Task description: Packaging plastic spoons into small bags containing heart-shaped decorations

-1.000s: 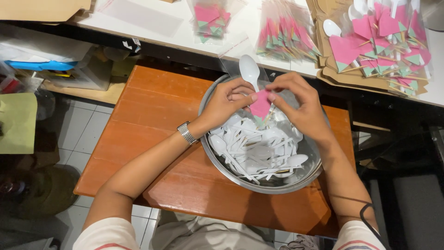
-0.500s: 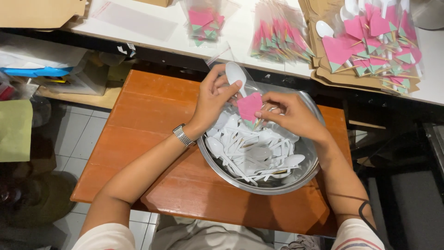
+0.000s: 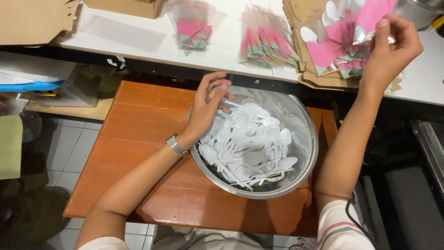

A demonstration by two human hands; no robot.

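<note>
**Left hand at spoon bowl, right hand holding packet at far stack**

Nearest the person, a metal bowl (image 3: 303,173) sits on an orange-brown wooden tabletop (image 3: 138,139). The bowl holds a heap of white plastic spoons (image 3: 249,148). The left hand (image 3: 208,109), with a metal wristwatch (image 3: 176,145) on the wrist, rests over the bowl's left rim. Its fingers (image 3: 217,88) are loosely curled and partly open; whether they have hold of a spoon cannot be told.

Beyond the bowl lies a white tabletop (image 3: 222,51). On it are two clear bags of pink and green packets (image 3: 192,28) (image 3: 266,44), and a stack of brown cardboard sheets (image 3: 303,60) bearing finished packets.

Farthest out, the right hand (image 3: 391,51) is raised over that stack. Its fingers (image 3: 381,28) are closed on a clear packet (image 3: 356,28) with pink paper inside.
</note>
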